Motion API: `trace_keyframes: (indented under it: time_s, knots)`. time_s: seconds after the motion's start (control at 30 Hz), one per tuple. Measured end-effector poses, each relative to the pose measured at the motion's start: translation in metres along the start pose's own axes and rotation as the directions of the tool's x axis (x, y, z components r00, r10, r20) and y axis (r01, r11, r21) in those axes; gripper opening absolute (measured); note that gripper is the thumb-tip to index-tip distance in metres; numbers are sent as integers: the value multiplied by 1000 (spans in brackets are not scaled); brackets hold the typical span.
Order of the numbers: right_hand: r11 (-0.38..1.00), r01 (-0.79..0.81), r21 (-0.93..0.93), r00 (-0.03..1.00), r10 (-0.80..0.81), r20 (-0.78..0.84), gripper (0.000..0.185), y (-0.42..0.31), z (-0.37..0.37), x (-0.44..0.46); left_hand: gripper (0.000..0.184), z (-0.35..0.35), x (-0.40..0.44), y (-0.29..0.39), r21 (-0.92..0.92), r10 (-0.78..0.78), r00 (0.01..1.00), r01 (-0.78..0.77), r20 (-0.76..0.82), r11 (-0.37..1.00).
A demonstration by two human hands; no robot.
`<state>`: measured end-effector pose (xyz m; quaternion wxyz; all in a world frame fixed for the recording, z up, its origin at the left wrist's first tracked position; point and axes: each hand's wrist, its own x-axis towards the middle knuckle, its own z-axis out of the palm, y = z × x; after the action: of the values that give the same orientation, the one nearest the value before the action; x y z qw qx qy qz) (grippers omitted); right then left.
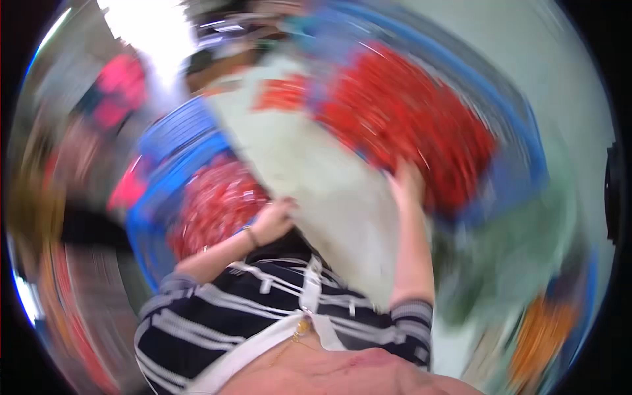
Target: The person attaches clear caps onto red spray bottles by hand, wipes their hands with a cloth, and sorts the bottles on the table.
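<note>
The whole view is smeared by motion. My right hand (409,183) reaches to the near edge of a heap of red pieces (408,118) in a large blue crate (536,155). Its fingertips blur into the pieces, so their grip is hidden. My left hand (273,222) is over the near edge of a pale tabletop (316,171), its fingers curled together. Whether anything small is between them I cannot make out. Beside that hand, a blue basket (141,224) holds red, shiny, wrapped-looking pieces (220,201). The kind of the red pieces is too blurred to name.
A small group of red pieces (283,92) lies on the far part of the table. Another blue basket (178,128) stands behind the left one. A greenish translucent bag (507,263) is at the right, with orange items (543,336) below it.
</note>
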<state>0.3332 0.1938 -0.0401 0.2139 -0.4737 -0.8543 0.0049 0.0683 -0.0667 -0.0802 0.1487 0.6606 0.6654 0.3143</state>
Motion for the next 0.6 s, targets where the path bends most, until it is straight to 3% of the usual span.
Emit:
trace_keyframes:
  time_s: [0.03, 0.07, 0.1, 0.13, 0.17, 0.2, 0.23, 0.3, 0.43, 0.47, 0.53, 0.6]
  knots:
    - [996, -62, 61, 995, 66, -76, 49, -5, 1, -15, 34, 4, 6, 8, 64, -2, 998, -1, 58, 998]
    - [967, -191, 167, 979, 199, -34, 42, 0, 20, -30, 37, 15, 8, 6, 24, -7, 990, 4, 139, 1000]
    - [841, -437, 320, 896, 436, 79, 33, -6, 25, -48, 38, 22, 10, 14, -4, 110, 985, -110, 134, 994]
    - [656, -619, 433, 780, 576, 244, 29, 2, 32, -50, 38, 32, 19, 10, 6, 238, 959, -242, 156, 970]
    - [867, -372, 332, 927, 367, 81, 27, 0, 21, -78, 37, 41, 28, 6, -20, 300, 933, -302, 200, 953]
    - [808, -382, 448, 895, 445, -39, 33, 0, 53, -86, 36, 50, 40, 2, -21, 326, 923, -329, 203, 944]
    - [960, -268, 82, 959, 274, -70, 46, -18, 36, -112, 38, 50, 51, 3, -40, 401, 888, -403, 224, 914]
    - [948, -315, 49, 948, 317, -34, 59, -45, 23, -153, 39, 56, 79, 5, -75, 497, 829, -495, 257, 865]
    - [911, -411, 37, 905, 413, -98, 56, -56, 51, -185, 56, 78, 207, -19, 135, 722, 690, -721, 55, 679]
    - [909, -416, 37, 901, 417, -118, 54, -59, 50, -192, 56, 82, 229, -15, 114, 746, 662, -749, 72, 653]
    - [910, -412, 40, 899, 413, -149, 50, -67, 48, -206, 73, 87, 260, -4, 215, 576, 818, -559, -16, 801]
    - [903, -429, 26, 893, 429, -138, 48, -70, 44, -209, 78, 95, 280, -1, 266, 565, 824, -552, 32, 790]
